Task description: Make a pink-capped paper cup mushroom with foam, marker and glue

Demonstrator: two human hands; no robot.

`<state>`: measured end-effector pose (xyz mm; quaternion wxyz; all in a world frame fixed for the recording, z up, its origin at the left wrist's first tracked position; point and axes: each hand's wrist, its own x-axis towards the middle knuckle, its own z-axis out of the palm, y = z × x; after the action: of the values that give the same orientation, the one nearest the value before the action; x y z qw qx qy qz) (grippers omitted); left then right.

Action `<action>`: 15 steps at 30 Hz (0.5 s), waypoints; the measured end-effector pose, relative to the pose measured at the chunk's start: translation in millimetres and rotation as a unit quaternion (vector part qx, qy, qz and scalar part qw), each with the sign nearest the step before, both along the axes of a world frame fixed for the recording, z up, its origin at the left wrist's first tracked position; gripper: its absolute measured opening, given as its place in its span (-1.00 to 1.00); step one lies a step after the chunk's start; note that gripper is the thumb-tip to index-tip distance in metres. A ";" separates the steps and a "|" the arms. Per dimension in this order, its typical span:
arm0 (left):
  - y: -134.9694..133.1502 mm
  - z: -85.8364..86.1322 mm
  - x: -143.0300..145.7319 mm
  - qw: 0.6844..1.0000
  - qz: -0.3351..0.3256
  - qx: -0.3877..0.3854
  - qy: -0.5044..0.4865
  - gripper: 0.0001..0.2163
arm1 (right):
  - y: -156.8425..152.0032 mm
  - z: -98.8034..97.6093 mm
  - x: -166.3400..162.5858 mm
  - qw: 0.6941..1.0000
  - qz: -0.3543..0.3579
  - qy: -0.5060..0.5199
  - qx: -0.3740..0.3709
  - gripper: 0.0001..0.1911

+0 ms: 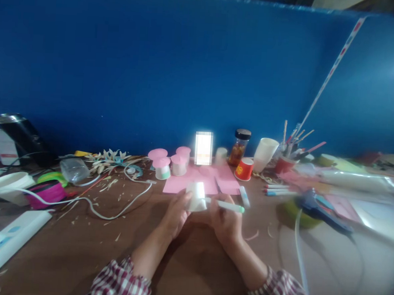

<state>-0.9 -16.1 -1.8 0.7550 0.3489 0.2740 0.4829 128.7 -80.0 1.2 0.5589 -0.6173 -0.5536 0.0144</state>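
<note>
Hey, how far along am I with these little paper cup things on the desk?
Looks done: several pink-topped cups stand by the pink paper. In hand: your left hand holds a white paper cup, and your right hand holds a green-capped marker next to it. Seemingly left: that cup has no pink top yet, and a red cup and a taller white cup stand plain behind.

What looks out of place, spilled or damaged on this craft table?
Pale scraps lie strewn over the table left of the hands, around a white cable trailing loosely across it. A tall white cup at the back seems to lean sideways. The small cup in the left hand and the pen in the right hand look sound.
</note>
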 end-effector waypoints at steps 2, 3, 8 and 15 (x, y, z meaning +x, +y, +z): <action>0.7 -1.0 -0.1 1.000 -0.003 0.006 -0.003 -0.84 | -0.1 -0.7 0.3 1.000 0.002 0.004 -0.004 -0.83; 1.0 -1.5 -0.1 1.000 -0.005 0.009 -0.004 -0.85 | -0.1 -1.0 0.5 1.000 0.003 0.006 -0.006 -0.83; 2.2 -4.6 -0.2 1.000 -0.006 0.013 -0.010 -0.81 | -0.1 -1.8 0.6 1.000 0.003 0.006 -0.005 -0.84; 1.2 -4.6 0.0 1.000 -0.002 -0.002 -0.011 -0.80 | 1.9 -3.9 0.9 1.000 0.011 0.021 -0.015 -0.86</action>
<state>-0.9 -14.9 -6.4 0.7597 0.3421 0.2659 0.4849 129.6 -78.1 -2.7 0.5610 -0.6191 -0.5478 0.0420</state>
